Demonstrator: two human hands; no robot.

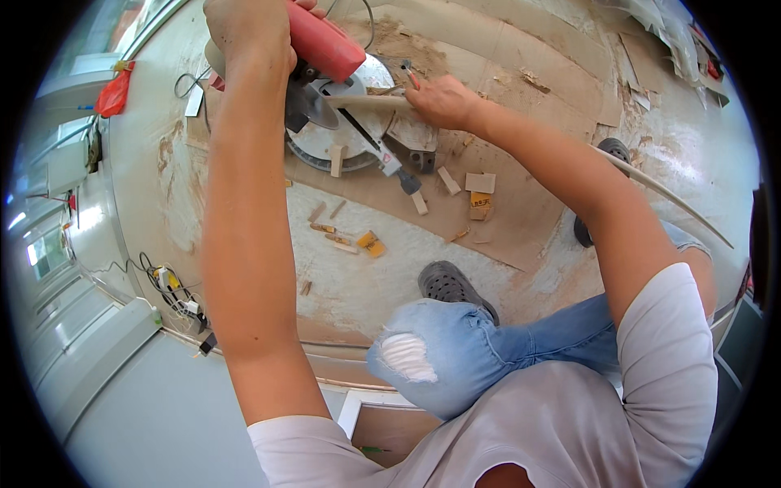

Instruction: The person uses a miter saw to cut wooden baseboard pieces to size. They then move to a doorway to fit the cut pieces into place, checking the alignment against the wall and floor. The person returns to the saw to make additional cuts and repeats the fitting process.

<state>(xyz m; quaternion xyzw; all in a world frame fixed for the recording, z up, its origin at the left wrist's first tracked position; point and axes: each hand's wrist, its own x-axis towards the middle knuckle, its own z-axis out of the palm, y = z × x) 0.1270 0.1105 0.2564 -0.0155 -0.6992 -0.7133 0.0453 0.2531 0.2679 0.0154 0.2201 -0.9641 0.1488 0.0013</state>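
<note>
At the top, my left hand (pixel 248 32) is closed at the red-bodied mitre saw (pixel 329 45), apparently round its handle; the grip itself is mostly hidden. The saw's round blade (pixel 313 106) is beside the near end of a pale wood strip (pixel 366 102) lying across the saw's table. My right hand (pixel 443 102) is closed on that strip, to the right of the blade. By its fingers shows a slim orange-red thing (pixel 414 79) with a dark end, too small to name. A small wood block (pixel 337 160) rests on the saw's front edge.
Wood offcuts (pixel 448 180) and yellow-printed scraps (pixel 370 243) litter the floor before the saw. Cardboard sheeting (pixel 521 220) with sawdust lies beneath. A long thin strip (pixel 675 195) reaches out behind my right arm. Cables (pixel 167 285) and a red bag (pixel 115 93) are on the left.
</note>
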